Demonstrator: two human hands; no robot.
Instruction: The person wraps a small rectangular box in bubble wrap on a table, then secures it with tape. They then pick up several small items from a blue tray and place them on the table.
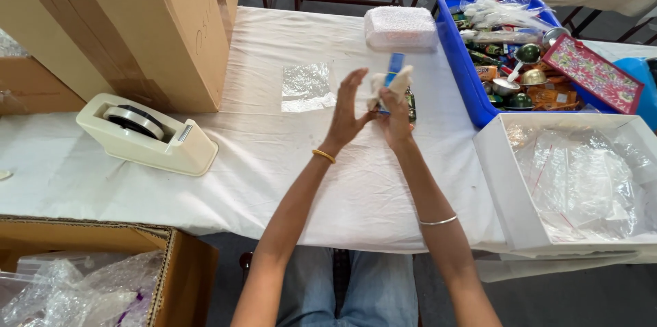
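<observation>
Head view. Mid-wrap, I'd say: my right hand has its grip closed on a small bundle, a blue narrow piece with whitish wrapping around it, held up above the middle of the counter. My left hand is open, fingers spread, palm toward the bundle, fingertips just touching or nearly touching the wrap; holding nothing. Something dark and greenish sits right behind my right hand; can't tell whether it's in the grip or lying on the cloth.

Judgement: the wrap looks loose, so the next move calls for the left hand to close on the free end and pull it snug while the right holds firm. Risk: the blue piece slipping out of the wrap.

Around: a clear plastic bag lies flat on the counter just left of my hands, nearest loose thing. A cream tape dispenser sits toward the left edge, well apart. A big cardboard box fills the far left corner. A white foam-like block is at the far edge. A blue bin of mixed small items stands at the far right, with a patterned red flat box leaning in it. A white open box lined with clear plastic sits at the right edge. Another carton with plastic film is below the near left corner.

Nothing stands between my hands and the bag or the white box.
</observation>
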